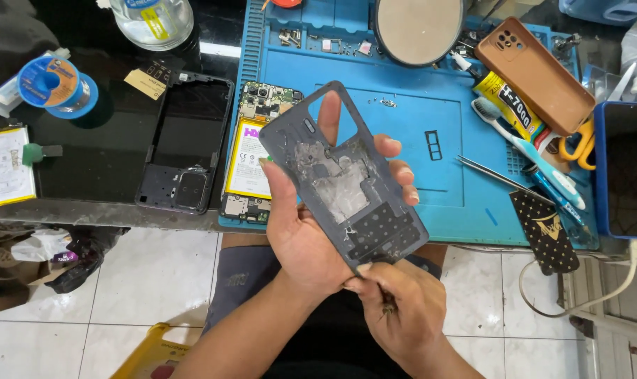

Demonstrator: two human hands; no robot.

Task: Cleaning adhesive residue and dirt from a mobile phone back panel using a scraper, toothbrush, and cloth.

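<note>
**Two hands on one grey phone back cover, held above the lap**

Nearest: right hand (395, 309), fingers pressed together, pinching the lower corner of the grey back cover (346, 175) from below; possibly a small tool in that pinch, too dark to tell. Just above: left hand (311, 231), wrapped around the cover from behind, thumb along the left edge, fingertips curling over the right edge, one finger showing through the camera cut-out. Long axis tilted, upper end away and to the left, lower end toward the right hand. Inner face up, patchy with adhesive residue. Beyond, on the blue work mat (438, 175): opened phone with yellow battery (251, 158), tweezers (494, 175), toothbrush (525, 144), glue tube (508, 102), brown case (532, 74). Left, on dark glass: black phone frame (185, 144). Nothing between hands and cover.
</note>
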